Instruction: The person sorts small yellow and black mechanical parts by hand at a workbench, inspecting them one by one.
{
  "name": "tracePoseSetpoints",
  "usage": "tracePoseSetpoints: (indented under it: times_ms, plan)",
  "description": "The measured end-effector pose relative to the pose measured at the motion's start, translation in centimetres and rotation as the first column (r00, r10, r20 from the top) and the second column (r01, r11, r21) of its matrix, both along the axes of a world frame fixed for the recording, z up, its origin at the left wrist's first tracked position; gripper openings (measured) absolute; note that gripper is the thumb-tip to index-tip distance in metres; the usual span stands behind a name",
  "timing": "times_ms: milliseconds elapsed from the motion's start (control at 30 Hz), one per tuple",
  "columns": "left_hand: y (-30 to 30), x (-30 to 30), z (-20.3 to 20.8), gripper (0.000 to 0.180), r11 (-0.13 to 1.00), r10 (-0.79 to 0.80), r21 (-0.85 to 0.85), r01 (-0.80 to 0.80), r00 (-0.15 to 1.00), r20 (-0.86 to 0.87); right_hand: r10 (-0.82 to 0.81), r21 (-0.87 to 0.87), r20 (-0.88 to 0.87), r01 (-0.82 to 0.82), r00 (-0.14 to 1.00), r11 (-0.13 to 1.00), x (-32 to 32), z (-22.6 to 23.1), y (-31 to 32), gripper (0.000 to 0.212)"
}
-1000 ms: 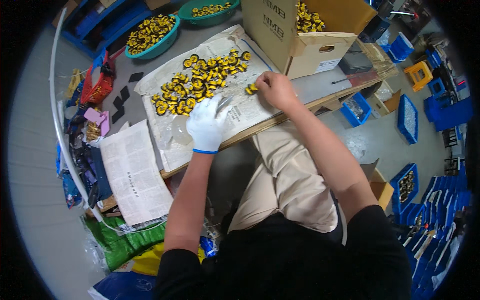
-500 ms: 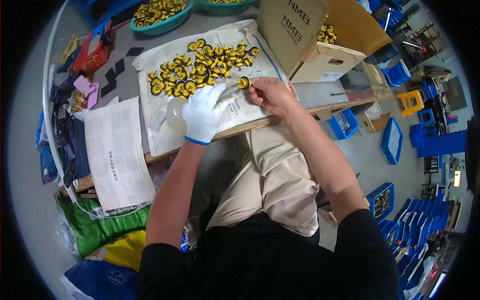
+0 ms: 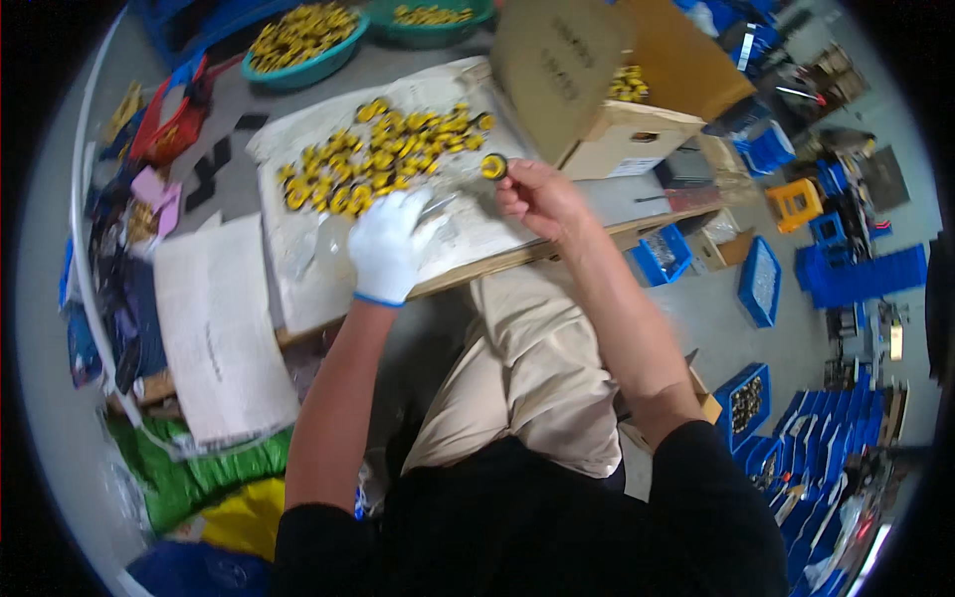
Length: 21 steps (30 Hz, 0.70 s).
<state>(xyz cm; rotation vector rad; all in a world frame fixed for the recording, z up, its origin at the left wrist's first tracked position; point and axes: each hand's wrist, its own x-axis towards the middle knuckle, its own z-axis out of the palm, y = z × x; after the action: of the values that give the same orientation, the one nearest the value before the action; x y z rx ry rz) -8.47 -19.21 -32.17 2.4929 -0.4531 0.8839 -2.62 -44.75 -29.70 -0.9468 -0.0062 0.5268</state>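
Note:
My right hand (image 3: 542, 199) is bare and pinches a small round yellow-and-black part (image 3: 492, 166) between thumb and fingers, above the right side of the newspaper sheets (image 3: 497, 219). In a white glove with a blue cuff, my left hand (image 3: 388, 244) is closed round a translucent bottle-like thing (image 3: 335, 249). Its rounded end sticks out to the left of the glove, and a slim clear end points right; the glove hides the middle. Just beyond the left hand lies a loose pile of similar yellow-and-black parts (image 3: 383, 149).
Two teal basins (image 3: 308, 72) of such parts stand at the back. An open cardboard box (image 3: 627, 139) stands back right. At left are a red basket (image 3: 169, 129), dark flat pieces (image 3: 209, 169) and paper (image 3: 214, 338) over the table edge. Blue bins (image 3: 662, 257) stand right.
My right hand has drawn the yellow-and-black part away from the slim end of the bottle-like thing. The whole view has shifted slightly and blurred. My left hand keeps its hold.

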Motion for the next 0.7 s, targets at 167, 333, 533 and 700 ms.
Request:
tracePoseSetpoints:
  times_ms: [167,333,533,700]
  plan:
    - [0.8,-0.3,-0.8,0.037,1.0,-0.01,0.029,0.008,0.997,0.079,-0.32,-0.039,0.357,0.356,0.877,0.934,-4.0,5.2,-2.6,0.016]
    - [0.5,-0.5,-0.1,0.037,0.999,-0.001,0.043,-0.001,0.999,0.041,-0.451,-0.197,0.789,0.867,0.418,0.459,-1.9,11.8,-9.6,0.018]
    - [0.7,-0.1,-0.7,0.038,0.999,-0.014,0.039,0.012,0.998,0.062,0.002,-0.339,0.936,0.907,0.351,-0.25,4.1,12.3,-14.7,0.019]
    - [0.5,-0.2,-0.7,0.037,0.998,0.009,0.063,-0.012,0.999,0.05,-0.065,-0.191,0.981,0.968,0.182,-0.163,4.3,11.2,-15.5,0.021]
